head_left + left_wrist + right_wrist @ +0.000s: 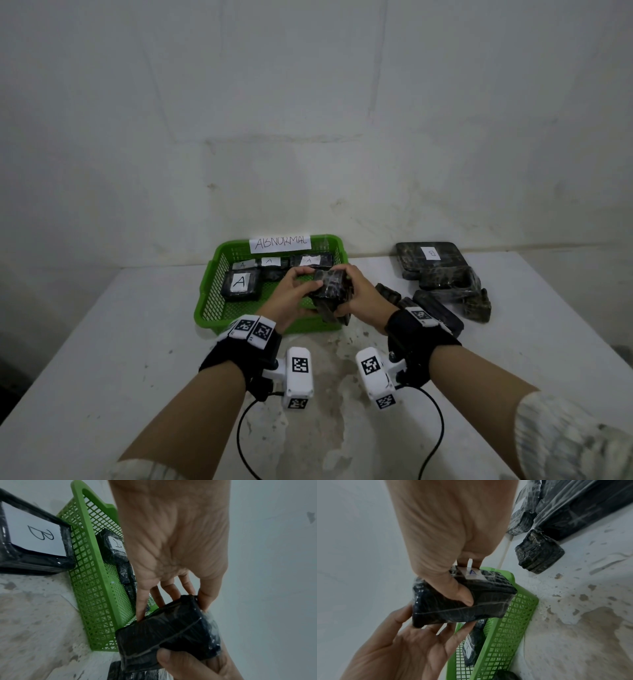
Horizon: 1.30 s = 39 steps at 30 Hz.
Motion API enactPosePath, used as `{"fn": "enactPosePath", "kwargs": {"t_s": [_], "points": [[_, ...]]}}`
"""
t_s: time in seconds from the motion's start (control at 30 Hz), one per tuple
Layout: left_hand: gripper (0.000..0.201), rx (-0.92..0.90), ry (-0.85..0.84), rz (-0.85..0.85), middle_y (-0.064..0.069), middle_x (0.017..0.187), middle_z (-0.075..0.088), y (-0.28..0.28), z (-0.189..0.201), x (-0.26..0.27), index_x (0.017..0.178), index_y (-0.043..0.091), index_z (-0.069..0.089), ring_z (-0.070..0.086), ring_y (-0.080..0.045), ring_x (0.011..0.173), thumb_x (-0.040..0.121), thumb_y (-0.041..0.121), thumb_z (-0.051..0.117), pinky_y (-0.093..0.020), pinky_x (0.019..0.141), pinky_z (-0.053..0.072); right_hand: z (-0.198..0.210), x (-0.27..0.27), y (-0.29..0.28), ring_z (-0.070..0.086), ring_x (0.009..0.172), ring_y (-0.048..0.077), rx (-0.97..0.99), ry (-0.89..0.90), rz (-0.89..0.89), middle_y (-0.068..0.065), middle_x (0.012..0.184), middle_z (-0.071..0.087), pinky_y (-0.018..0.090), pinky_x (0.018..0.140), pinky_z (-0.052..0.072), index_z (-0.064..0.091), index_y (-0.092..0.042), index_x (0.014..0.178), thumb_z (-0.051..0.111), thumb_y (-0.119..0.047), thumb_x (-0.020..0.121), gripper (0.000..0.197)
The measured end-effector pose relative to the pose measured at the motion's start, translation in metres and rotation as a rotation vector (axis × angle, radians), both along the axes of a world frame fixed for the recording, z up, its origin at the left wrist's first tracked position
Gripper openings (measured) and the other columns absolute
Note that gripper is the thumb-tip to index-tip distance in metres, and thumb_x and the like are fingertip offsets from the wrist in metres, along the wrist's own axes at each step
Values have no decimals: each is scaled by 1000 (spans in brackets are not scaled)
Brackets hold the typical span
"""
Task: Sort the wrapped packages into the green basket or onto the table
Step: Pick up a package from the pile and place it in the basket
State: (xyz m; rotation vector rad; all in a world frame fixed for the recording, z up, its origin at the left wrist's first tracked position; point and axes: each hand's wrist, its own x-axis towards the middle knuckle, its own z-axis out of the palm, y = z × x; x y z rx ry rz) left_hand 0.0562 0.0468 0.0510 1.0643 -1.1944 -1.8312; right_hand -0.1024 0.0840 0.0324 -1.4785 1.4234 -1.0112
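Note:
Both hands hold one black film-wrapped package [330, 287] just above the front right part of the green basket [205, 301]. My left hand [301, 296] grips its left side, thumb on top and fingers underneath. My right hand [352, 294] grips the right side, with the thumb [462, 595] pressed on the package's dark face [447, 609]. A white label marked A [471, 573] shows on this package's far side. In the left wrist view my left hand's fingers [142, 609] reach behind the package [171, 628]. The basket [96, 588] holds several packages labelled A [240, 282].
A paper sign reading ABNORMAL [280, 243] hangs on the basket's back wall. Right of the basket, a pile of dark wrapped packages [448, 284] lies on the white table [102, 342], the rear one labelled B [430, 255]. A wall stands close behind the table.

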Motion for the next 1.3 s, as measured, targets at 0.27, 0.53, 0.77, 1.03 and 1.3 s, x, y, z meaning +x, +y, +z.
{"fn": "enactPosePath", "kwargs": {"t_s": [0.27,0.53,0.77,1.03,1.3], "points": [[34,-33,-60,-37,-10,103,51,-3,3,0,95,20,41,56,-25,94,82,-3,62,-44,73,53,6,8,0,47,118,32,-16,16,0,14,131,41,38,89,50,42,-19,118,65,19,62,71],[36,-19,-37,-58,-11,110,48,-5,1,-1,100,22,35,54,-26,98,84,3,62,-42,78,51,13,13,0,47,116,32,-58,44,20,15,127,41,48,95,48,46,-13,118,66,19,63,66],[21,30,-43,-16,-7,103,49,-10,3,-4,89,20,36,53,-24,94,90,13,55,-38,66,49,13,16,2,47,112,28,-76,75,36,13,123,42,36,93,47,48,-14,114,69,19,61,66],[25,82,-36,18,-10,117,55,-11,-4,11,111,16,45,54,-24,103,95,35,46,-40,74,51,19,20,2,51,118,23,100,-124,-10,7,128,53,35,97,46,42,-18,130,75,5,70,72],[44,131,20,11,-12,116,54,-3,-14,23,131,18,35,59,-29,96,92,33,51,-46,77,53,16,28,-8,63,105,24,292,-473,-107,11,116,64,36,93,51,56,-13,112,61,-35,92,30]]}}
